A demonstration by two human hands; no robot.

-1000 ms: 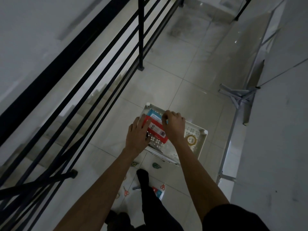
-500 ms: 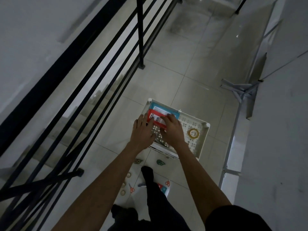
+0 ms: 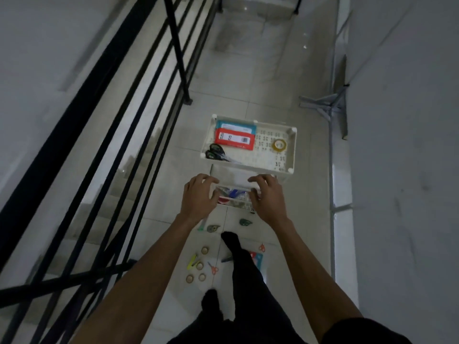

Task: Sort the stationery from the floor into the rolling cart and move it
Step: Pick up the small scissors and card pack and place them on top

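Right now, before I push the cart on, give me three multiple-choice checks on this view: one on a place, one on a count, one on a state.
1. Where does the yellow roll of clear tape lie?
A. right part of the white perforated top tray
B. on the tiled floor
C. in the lower tray

2. How many small brown tape rolls lie on the floor tiles near the feet?
A. one
B. four
C. seven

3. How does the red card packet lie?
A. upright against the railing
B. held in the left hand
C. flat, overlapping the blue packet

Answers: 1 A, it sits on the tray's holed base near the right wall. 2 B, four rings show in a loose cluster. 3 C, it rests in the tray; the left hand and right hand are both down at the lower tray.
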